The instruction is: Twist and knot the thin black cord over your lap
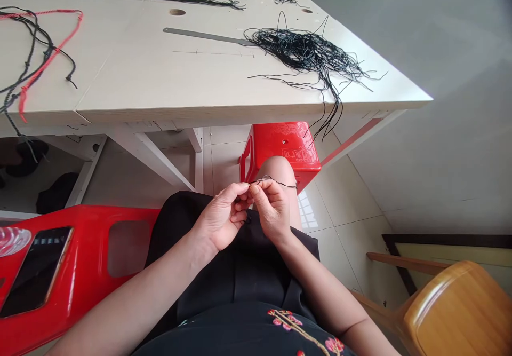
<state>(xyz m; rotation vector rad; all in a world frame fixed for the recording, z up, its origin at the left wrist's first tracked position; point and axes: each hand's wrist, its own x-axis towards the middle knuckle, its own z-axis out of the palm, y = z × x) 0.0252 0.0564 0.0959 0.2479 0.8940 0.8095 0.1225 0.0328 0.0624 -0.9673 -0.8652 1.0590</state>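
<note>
Above my lap, my left hand (222, 214) and my right hand (274, 209) meet with their fingertips almost touching. Both pinch a thin black cord (287, 186), which loops up over the right fingers and trails off to the right. The exact spot where the left fingers grip it is small and partly hidden by the thumb. On the table ahead lies a tangled heap of black cords (304, 52), some ends hanging over the front edge. A flat metal ruler (204, 35) sticks out from under that heap.
The pale table (132, 78) spans the front, with braided black cords and a red cord (68, 38) at left. Below it stands a red stool (280, 137). Another red stool (92, 238) at left bears a phone (38, 265). A wooden chair (460, 313) is at right.
</note>
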